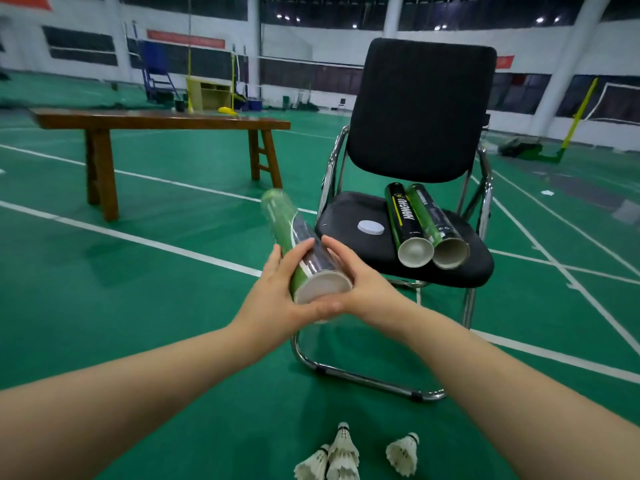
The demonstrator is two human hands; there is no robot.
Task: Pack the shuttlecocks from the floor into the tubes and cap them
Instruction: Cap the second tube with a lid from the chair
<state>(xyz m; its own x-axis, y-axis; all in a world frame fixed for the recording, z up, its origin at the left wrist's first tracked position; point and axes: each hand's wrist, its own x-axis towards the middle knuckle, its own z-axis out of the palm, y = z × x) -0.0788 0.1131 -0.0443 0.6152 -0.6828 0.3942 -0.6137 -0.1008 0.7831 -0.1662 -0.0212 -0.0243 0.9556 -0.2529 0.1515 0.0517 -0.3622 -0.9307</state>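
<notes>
A green and black shuttlecock tube [294,237] is held tilted in front of me, its near end closed by a white cap [323,287]. My left hand [277,292] wraps its left side and my right hand [356,285] grips its right side by the cap. Two more tubes [420,223] lie side by side on the black chair seat [349,216], near ends facing me. A loose white cap [371,227] rests on the seat beside them. Three white shuttlecocks [343,455] lie on the green floor at the bottom, one [403,452] apart to the right.
The black chair [420,109] with chrome legs stands straight ahead. A brown wooden bench [156,123] stands to the left behind it. White court lines cross the green floor [156,271]. Nets, posts and a blue umpire stand are far back.
</notes>
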